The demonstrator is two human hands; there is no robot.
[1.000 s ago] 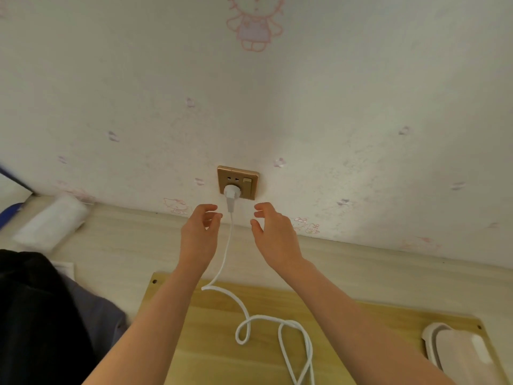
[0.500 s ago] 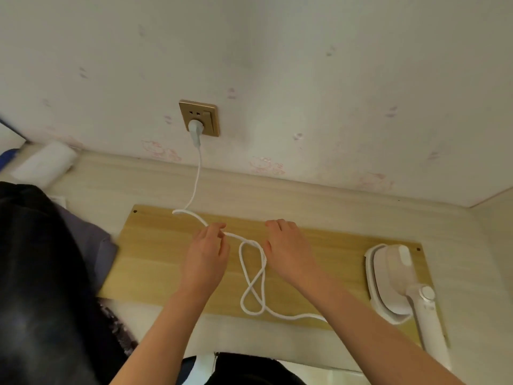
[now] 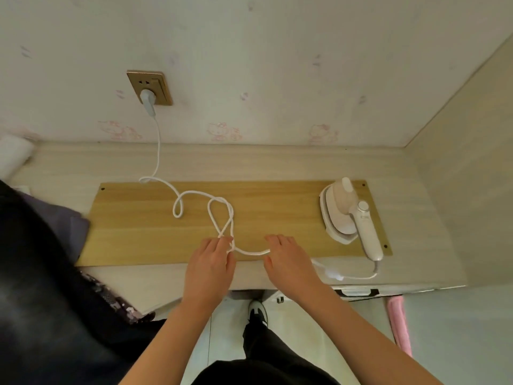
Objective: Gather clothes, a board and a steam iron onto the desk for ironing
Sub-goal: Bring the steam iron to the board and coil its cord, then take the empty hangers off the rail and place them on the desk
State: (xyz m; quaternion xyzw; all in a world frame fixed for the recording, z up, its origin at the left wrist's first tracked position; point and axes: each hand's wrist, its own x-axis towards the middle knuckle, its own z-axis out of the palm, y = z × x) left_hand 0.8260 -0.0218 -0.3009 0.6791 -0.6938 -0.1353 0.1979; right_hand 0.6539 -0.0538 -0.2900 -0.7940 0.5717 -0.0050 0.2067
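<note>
A light wooden board lies flat on the pale desk. The white steam iron rests on the board's right end, its handle pointing toward me. Its white cord runs in loops across the board up to a plug in the gold wall socket. At the board's front edge my left hand pinches the cord where a loop crosses. My right hand holds the same cord a short span to the right. Dark clothes are piled at the desk's left, over a grey-purple garment.
A white roll lies at the desk's far left by the wall. A side panel closes the desk on the right. A pink towel hangs below the desk's right front. My shoe stands on the tiled floor.
My hands came back from the socket to the board's front edge, drawing the cord toward me. The view tilted down, bringing the whole iron and the floor into sight.
</note>
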